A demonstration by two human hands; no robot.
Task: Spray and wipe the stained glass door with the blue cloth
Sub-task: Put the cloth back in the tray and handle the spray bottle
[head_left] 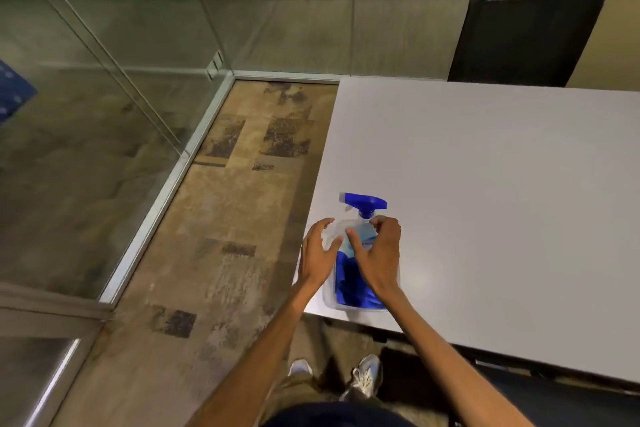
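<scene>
Over clear bin (328, 298) | left hand (317, 253), right hand (377, 253) spread, empty (spray bottle (362, 215), blue cloth (349, 282) inside)

Both hands over a clear tub (328, 298) at the counter (485, 184) edge. Tub holds a spray bottle (363, 215) with blue trigger head and a blue cloth (349, 282). Left hand (317, 253) open, fingers spread beside the bottle; right hand (379, 255) curled near its neck, grip unclear. Glass door (104, 45) at left, black chair (526, 38) behind counter.
</scene>
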